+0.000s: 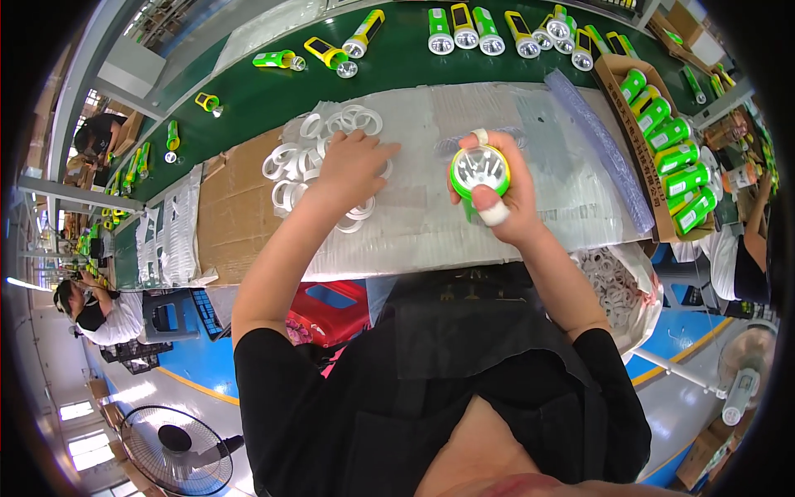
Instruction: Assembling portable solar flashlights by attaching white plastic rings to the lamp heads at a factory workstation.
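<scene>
Right hand gripping a green flashlight above bare plastic sheeting, left hand spread on white rings.

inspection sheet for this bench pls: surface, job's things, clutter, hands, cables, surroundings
Surface: workbench covered with clear plastic sheeting; brown cardboard on its left part.
Job's things: green flashlight with its open reflector end facing the camera; pile of white rings on the sheeting.
Clutter: open box of green flashlights at right; bag of white rings at the bench's right edge.
Hands: right hand holds the flashlight, white tape on thumb and a finger; left hand rests on the ring pile.
Cables: nothing seen.
Surroundings: green conveyor belt carrying green and yellow flashlights; floor fan; red stool; other workers at both sides.
</scene>
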`<move>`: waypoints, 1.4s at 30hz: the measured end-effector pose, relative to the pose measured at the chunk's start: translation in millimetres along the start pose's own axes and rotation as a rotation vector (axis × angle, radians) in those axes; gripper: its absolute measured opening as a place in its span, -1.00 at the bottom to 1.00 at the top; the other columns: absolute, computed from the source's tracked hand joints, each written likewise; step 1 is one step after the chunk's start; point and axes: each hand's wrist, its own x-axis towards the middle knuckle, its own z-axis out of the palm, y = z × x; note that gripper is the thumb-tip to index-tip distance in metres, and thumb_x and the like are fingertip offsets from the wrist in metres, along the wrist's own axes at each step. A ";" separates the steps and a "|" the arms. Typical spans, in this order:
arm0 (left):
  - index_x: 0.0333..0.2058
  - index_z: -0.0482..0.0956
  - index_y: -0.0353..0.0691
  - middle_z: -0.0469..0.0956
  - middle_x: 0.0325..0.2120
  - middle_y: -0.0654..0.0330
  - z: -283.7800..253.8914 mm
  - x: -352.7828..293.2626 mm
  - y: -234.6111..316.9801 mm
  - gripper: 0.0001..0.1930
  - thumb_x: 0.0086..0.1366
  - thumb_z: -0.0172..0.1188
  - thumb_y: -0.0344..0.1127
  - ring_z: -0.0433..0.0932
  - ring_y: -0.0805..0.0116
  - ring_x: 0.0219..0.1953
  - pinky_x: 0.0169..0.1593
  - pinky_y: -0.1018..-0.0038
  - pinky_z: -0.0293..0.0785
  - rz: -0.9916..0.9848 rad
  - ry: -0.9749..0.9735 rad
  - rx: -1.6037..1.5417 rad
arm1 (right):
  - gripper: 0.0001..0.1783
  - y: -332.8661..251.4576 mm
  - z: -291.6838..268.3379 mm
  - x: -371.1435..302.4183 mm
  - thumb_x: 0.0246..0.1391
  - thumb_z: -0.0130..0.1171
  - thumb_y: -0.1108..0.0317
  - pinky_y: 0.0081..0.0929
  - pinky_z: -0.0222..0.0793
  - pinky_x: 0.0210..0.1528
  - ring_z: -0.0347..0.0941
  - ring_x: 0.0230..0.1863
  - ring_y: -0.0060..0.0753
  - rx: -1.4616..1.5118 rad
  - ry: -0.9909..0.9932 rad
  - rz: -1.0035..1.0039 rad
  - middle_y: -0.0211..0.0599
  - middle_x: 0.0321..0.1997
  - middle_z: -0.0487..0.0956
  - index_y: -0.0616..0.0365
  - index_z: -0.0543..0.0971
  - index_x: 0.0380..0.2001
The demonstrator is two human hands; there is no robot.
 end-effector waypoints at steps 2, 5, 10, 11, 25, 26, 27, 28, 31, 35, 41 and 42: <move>0.10 0.46 0.00 0.56 -0.08 0.10 -0.1 5.7 -5.2 -0.37 -0.04 0.35 -0.25 0.49 0.13 -0.03 0.19 0.18 0.20 -0.053 -0.316 0.088 | -0.52 22.6 -3.0 0.9 0.11 0.23 0.30 -0.58 0.47 -0.27 0.43 -0.24 -0.61 -0.072 0.049 0.061 -0.36 -0.14 0.44 0.12 0.33 0.06; 0.09 0.46 -0.09 0.57 -0.12 0.11 -5.6 0.4 -9.5 -0.44 0.05 0.33 -0.30 0.53 0.19 -0.06 0.16 0.24 0.27 -0.051 -0.139 -0.140 | -0.54 27.5 -4.5 0.4 0.12 0.22 0.31 -0.56 0.46 -0.24 0.43 -0.26 -0.59 -0.005 0.022 0.084 -0.35 -0.14 0.44 0.12 0.34 0.05; 0.16 0.40 -0.23 0.50 -0.09 0.10 -31.6 -2.1 25.5 -0.48 0.22 0.27 -0.37 0.50 0.30 -0.08 0.02 0.41 0.42 0.039 0.397 -0.988 | -0.58 28.1 -3.3 5.3 0.15 0.17 0.32 -0.58 0.44 -0.28 0.43 -0.31 -0.59 0.044 0.050 0.071 -0.35 -0.17 0.45 0.13 0.34 0.04; 0.19 0.39 -0.23 0.47 -0.05 0.09 -38.1 -4.0 36.0 -0.45 0.21 0.28 -0.38 0.49 0.31 -0.08 0.03 0.41 0.41 0.083 0.399 -1.025 | -0.59 29.2 -5.2 5.4 0.17 0.16 0.32 -0.58 0.43 -0.29 0.43 -0.31 -0.59 0.012 0.029 0.071 -0.36 -0.17 0.46 0.14 0.33 0.05; -0.21 0.69 -0.12 0.46 -0.14 0.17 -31.9 6.0 70.7 -0.65 -0.04 0.50 -0.30 0.44 0.35 -0.24 -0.20 0.47 0.42 0.197 0.514 -0.777 | -0.31 23.2 -16.1 8.2 0.19 0.20 0.19 -0.35 0.26 0.20 0.34 0.17 -0.35 -0.030 0.000 0.027 -0.24 0.15 0.41 0.16 0.21 0.30; -0.20 0.70 -0.07 0.46 -0.15 0.18 -32.9 7.2 71.7 -0.64 -0.05 0.50 -0.28 0.44 0.32 -0.25 -0.21 0.44 0.45 0.205 0.508 -0.768 | -0.31 21.0 -19.3 9.8 0.19 0.20 0.19 -0.35 0.26 0.20 0.34 0.17 -0.35 -0.034 -0.001 0.027 -0.24 0.15 0.41 0.16 0.21 0.30; -0.19 0.70 -0.02 0.45 -0.16 0.19 -33.9 8.7 72.7 -0.63 -0.05 0.50 -0.26 0.44 0.29 -0.27 -0.23 0.42 0.47 0.213 0.504 -0.760 | -0.29 16.8 -23.9 13.0 0.14 0.25 0.18 -0.36 0.27 0.20 0.35 0.19 -0.32 -0.144 -0.047 -0.074 -0.22 0.18 0.40 0.14 0.24 0.29; -0.19 0.70 -0.02 0.45 -0.16 0.19 -34.7 8.7 73.5 -0.63 -0.05 0.50 -0.26 0.44 0.29 -0.27 -0.23 0.42 0.47 0.210 0.506 -0.761 | -0.27 11.4 -28.5 15.9 0.10 0.29 0.18 -0.36 0.27 0.21 0.35 0.20 -0.28 -0.250 -0.095 -0.173 -0.19 0.21 0.38 0.13 0.28 0.29; -0.15 0.68 0.01 0.46 -0.16 0.18 -34.1 10.1 76.8 -0.61 -0.04 0.49 -0.26 0.49 0.24 -0.22 -0.21 0.37 0.49 0.203 0.450 -0.753 | -0.44 -31.3 -54.8 26.8 -0.03 0.39 0.23 -0.38 0.37 0.11 0.45 0.11 -0.24 -0.637 -0.234 -0.222 -0.23 0.08 0.49 0.15 0.48 0.04; -0.14 0.58 -0.04 0.50 -0.15 0.11 -35.0 21.2 93.5 -0.57 -0.04 0.48 -0.28 0.54 0.12 -0.15 -0.18 0.30 0.50 0.237 0.449 -0.770 | -0.53 -81.8 -60.0 47.7 -0.10 0.42 0.27 -0.40 0.43 -0.12 0.51 -0.10 -0.20 -0.906 -0.420 -0.162 -0.26 -0.17 0.55 0.18 0.50 -0.13; -0.17 0.55 -0.15 0.60 -0.16 0.19 -25.3 34.2 105.0 -0.60 -0.02 0.47 -0.37 0.58 0.24 -0.15 -0.17 0.40 0.50 0.243 0.387 -0.876 | -0.60 -112.3 -48.9 75.1 -0.18 0.39 0.31 -0.29 0.35 -0.30 0.45 -0.30 -0.16 -1.142 -0.758 0.042 -0.24 -0.36 0.46 0.19 0.55 -0.23; -0.19 0.55 -0.17 0.62 -0.20 0.22 -23.9 35.3 106.5 -0.61 -0.03 0.47 -0.39 0.58 0.25 -0.16 -0.19 0.40 0.50 0.249 0.406 -0.887 | -0.63 -113.7 -48.7 77.6 -0.20 0.39 0.30 -0.29 0.34 -0.32 0.44 -0.32 -0.17 -1.168 -0.795 0.096 -0.24 -0.39 0.45 0.19 0.56 -0.28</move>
